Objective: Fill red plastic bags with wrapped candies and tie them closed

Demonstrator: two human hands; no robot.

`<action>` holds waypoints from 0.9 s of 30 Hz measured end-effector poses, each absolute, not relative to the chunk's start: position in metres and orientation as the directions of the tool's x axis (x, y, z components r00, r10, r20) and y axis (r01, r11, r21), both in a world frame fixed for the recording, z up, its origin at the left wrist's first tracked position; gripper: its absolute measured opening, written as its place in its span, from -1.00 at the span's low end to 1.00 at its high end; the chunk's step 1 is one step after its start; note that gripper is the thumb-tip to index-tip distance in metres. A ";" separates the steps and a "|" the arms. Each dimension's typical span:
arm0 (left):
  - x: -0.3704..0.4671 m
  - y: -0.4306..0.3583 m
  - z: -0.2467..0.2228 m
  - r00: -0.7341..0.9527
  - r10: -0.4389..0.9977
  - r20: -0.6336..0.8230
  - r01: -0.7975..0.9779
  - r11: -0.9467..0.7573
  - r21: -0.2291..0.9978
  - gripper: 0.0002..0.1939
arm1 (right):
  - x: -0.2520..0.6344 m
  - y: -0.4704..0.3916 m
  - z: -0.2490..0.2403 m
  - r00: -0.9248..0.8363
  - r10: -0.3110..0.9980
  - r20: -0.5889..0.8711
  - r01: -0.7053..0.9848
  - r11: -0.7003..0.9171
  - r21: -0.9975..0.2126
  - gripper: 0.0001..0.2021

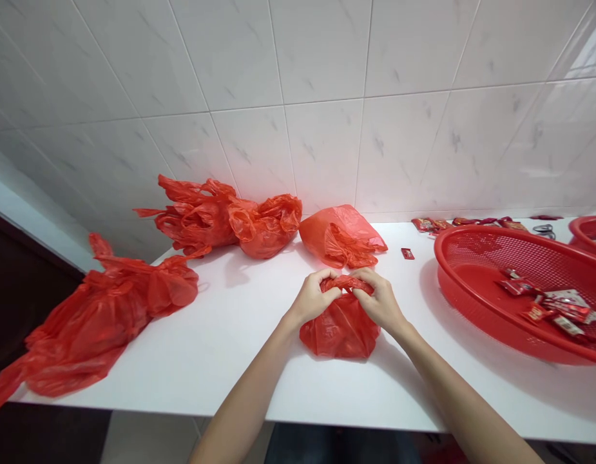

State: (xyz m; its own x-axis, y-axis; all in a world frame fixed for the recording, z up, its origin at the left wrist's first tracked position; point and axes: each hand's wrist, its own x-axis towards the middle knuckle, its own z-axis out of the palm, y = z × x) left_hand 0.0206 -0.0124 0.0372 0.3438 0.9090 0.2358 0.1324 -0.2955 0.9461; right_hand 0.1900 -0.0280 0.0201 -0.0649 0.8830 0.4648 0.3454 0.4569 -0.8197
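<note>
Gripping tight, left hand and right hand pinch the red bag top shut.

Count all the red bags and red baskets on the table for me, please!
Red plastic bags: 5 (one in both hands, one behind it, two by the wall, one at the left edge)
Red baskets: 2 (a big one, another partly cut off)
Total: 7

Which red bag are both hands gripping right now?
The small red bag nearest the table's front edge; both hands pinch its gathered top. The other bags lie untouched farther back.
</note>
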 end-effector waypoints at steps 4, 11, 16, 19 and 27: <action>0.019 -0.008 0.034 0.328 0.907 0.264 0.122 -0.318 0.940 -0.91 | 0.190 -0.026 0.022 -0.099 0.922 0.375 0.247 0.388 -0.888 -0.80; 0.014 -0.010 0.032 0.370 0.899 0.235 0.163 -0.312 0.936 -0.68 | 0.190 -0.030 0.032 -0.143 0.986 0.089 -0.223 0.056 -0.973 -0.68; 0.014 -0.013 0.032 0.470 0.869 0.157 0.157 -0.257 0.953 -0.69 | 0.189 -0.030 0.034 -0.185 0.983 0.000 -0.343 -0.065 -0.937 -0.61; 0.014 -0.014 0.031 0.463 0.876 0.134 0.170 -0.236 0.957 -0.78 | 0.189 -0.029 0.032 -0.192 0.981 -0.018 -0.384 -0.092 -0.919 -0.58; 0.014 -0.014 0.028 0.487 0.867 0.106 0.123 -0.188 0.974 -0.88 | 0.189 -0.027 0.025 -0.204 0.979 -0.018 -0.410 -0.102 -0.906 -0.57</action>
